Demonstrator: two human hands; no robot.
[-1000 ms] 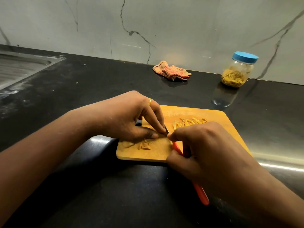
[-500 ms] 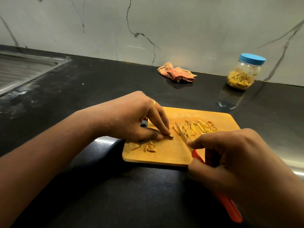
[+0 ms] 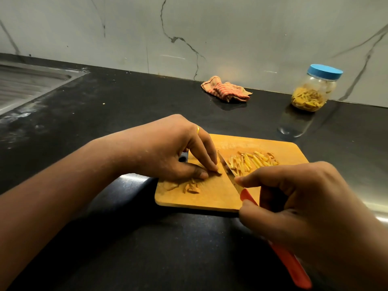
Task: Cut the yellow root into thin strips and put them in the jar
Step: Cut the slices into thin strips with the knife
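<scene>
On the wooden cutting board (image 3: 212, 198), my left hand (image 3: 168, 150) pinches a small piece of yellow root (image 3: 218, 172) against the wood with thumb and fingertips. My right hand (image 3: 298, 208) grips an orange-handled knife (image 3: 230, 172); its blade lies on the board just right of the root piece. A pile of thin yellow strips (image 3: 252, 161) lies on the board's right half. Peel scraps (image 3: 191, 187) sit near the board's front left. The jar (image 3: 312, 89), blue lid on and partly filled with strips, stands at the back right.
A striped orange cloth (image 3: 226, 91) lies crumpled by the marble wall. A steel sink drainboard (image 3: 25, 85) occupies the far left of the black countertop (image 3: 126, 114). The counter's front edge runs behind my right hand.
The knife has drawn right and away from the root piece, with my right hand moving toward me. My left hand has stayed on the root. The view shifted slightly.
</scene>
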